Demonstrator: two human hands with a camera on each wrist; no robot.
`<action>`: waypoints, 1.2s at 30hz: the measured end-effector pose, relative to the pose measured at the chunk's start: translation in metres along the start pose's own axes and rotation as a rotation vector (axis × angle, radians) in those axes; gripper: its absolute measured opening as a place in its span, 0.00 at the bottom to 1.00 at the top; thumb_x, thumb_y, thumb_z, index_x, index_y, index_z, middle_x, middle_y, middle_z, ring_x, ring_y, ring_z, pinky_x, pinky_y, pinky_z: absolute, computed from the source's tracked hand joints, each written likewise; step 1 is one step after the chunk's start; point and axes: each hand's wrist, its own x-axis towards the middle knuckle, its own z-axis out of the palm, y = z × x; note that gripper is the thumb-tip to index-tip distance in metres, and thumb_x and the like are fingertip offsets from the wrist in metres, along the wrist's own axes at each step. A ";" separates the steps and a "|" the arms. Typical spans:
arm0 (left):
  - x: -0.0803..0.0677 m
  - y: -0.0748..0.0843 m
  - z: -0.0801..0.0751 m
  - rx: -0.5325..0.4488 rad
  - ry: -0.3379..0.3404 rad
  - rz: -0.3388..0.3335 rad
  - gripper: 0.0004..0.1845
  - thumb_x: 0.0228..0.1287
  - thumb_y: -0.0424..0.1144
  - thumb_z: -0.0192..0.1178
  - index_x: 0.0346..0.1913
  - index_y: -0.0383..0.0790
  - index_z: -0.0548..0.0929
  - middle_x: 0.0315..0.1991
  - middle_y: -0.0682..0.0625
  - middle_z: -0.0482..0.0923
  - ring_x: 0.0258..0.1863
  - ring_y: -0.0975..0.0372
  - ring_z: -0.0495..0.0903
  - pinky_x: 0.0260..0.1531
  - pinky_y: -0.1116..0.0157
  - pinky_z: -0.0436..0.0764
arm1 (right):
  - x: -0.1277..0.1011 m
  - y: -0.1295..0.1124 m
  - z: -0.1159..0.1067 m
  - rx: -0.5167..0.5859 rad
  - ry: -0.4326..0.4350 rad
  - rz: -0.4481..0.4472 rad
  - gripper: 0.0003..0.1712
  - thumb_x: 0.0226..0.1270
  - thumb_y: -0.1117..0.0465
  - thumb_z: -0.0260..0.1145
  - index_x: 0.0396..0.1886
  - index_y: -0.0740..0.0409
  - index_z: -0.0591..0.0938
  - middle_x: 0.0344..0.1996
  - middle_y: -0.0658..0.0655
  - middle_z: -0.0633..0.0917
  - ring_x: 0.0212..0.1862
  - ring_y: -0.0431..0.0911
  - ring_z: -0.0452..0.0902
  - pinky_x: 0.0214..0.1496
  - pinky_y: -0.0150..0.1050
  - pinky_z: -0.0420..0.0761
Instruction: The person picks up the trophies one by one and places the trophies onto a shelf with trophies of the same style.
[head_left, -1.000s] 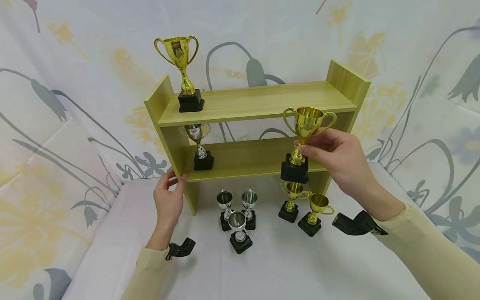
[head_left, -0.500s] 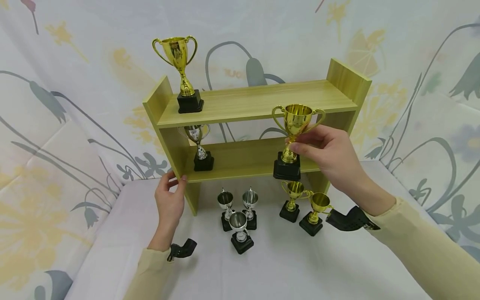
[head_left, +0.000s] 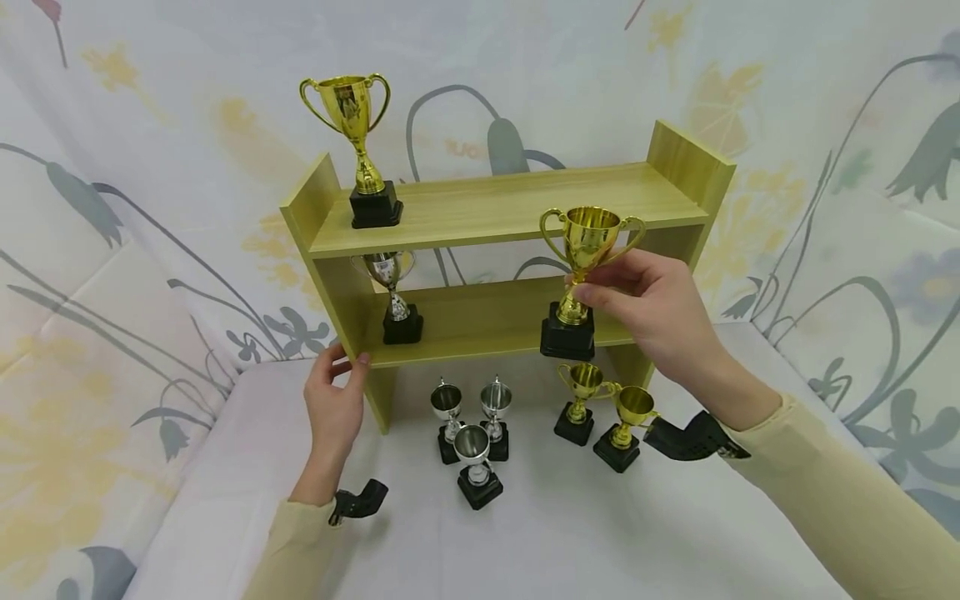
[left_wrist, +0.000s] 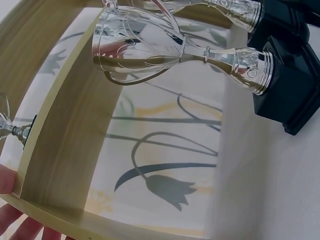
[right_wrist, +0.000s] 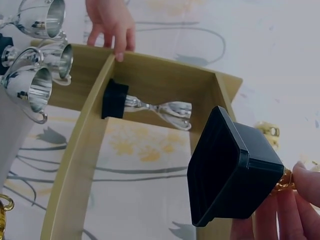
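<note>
In the head view my right hand [head_left: 660, 308] pinches the stem of a gold trophy [head_left: 589, 242], holding it upright in front of the wooden shelf unit [head_left: 517, 200]. The underside of this trophy's black base [right_wrist: 235, 170] faces the right wrist camera. My left hand [head_left: 333, 408] grips the unit's left side at the middle board, thumb on the front edge and fingers around the outer side. Another two-handled gold trophy [head_left: 348, 108] stands at the left end of the top board. Below it, a silver trophy [head_left: 397, 300] stands on the middle board.
Three silver trophies [head_left: 472, 446] are grouped on the white tabletop [head_left: 540, 533], in front of the unit. Two smaller gold trophies [head_left: 633, 408] stand to their right, below the held one. A flower-printed cloth [head_left: 187, 192] hangs behind.
My right hand has carried the gold trophy a little to the left, along the front of the shelf unit. My left hand keeps its grip on the unit's side.
</note>
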 end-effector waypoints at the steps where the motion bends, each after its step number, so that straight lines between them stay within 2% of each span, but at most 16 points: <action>1: 0.000 0.000 0.000 0.000 0.001 0.006 0.17 0.71 0.39 0.60 0.58 0.35 0.79 0.53 0.43 0.79 0.50 0.54 0.77 0.34 0.77 0.75 | 0.000 0.000 0.000 -0.003 0.003 -0.003 0.13 0.64 0.67 0.71 0.48 0.65 0.84 0.40 0.50 0.89 0.43 0.44 0.84 0.49 0.32 0.80; 9: 0.002 -0.002 0.002 0.018 0.004 0.025 0.18 0.71 0.39 0.60 0.58 0.35 0.79 0.53 0.43 0.78 0.49 0.54 0.77 0.35 0.76 0.76 | 0.004 0.000 -0.002 -0.009 0.016 -0.008 0.13 0.64 0.67 0.71 0.48 0.65 0.85 0.39 0.50 0.89 0.42 0.44 0.84 0.49 0.32 0.80; 20: -0.001 -0.001 -0.002 0.013 0.022 0.016 0.18 0.72 0.40 0.59 0.58 0.34 0.79 0.53 0.43 0.78 0.50 0.53 0.76 0.36 0.78 0.75 | 0.008 -0.004 0.002 -0.008 0.017 -0.005 0.14 0.62 0.68 0.72 0.48 0.62 0.86 0.38 0.50 0.88 0.41 0.43 0.85 0.46 0.33 0.81; 30: 0.001 -0.003 0.006 0.017 0.039 0.054 0.17 0.70 0.38 0.59 0.58 0.34 0.79 0.52 0.43 0.78 0.48 0.55 0.77 0.35 0.75 0.77 | 0.007 -0.009 0.002 -0.010 0.016 -0.016 0.15 0.62 0.68 0.72 0.49 0.63 0.85 0.39 0.50 0.88 0.42 0.43 0.85 0.46 0.32 0.81; 36: -0.001 -0.004 0.004 0.029 0.043 0.036 0.17 0.71 0.39 0.59 0.58 0.35 0.79 0.53 0.44 0.78 0.49 0.55 0.77 0.35 0.76 0.76 | 0.007 -0.009 0.003 -0.012 0.005 -0.003 0.14 0.62 0.67 0.72 0.48 0.61 0.86 0.38 0.51 0.88 0.41 0.43 0.85 0.46 0.33 0.81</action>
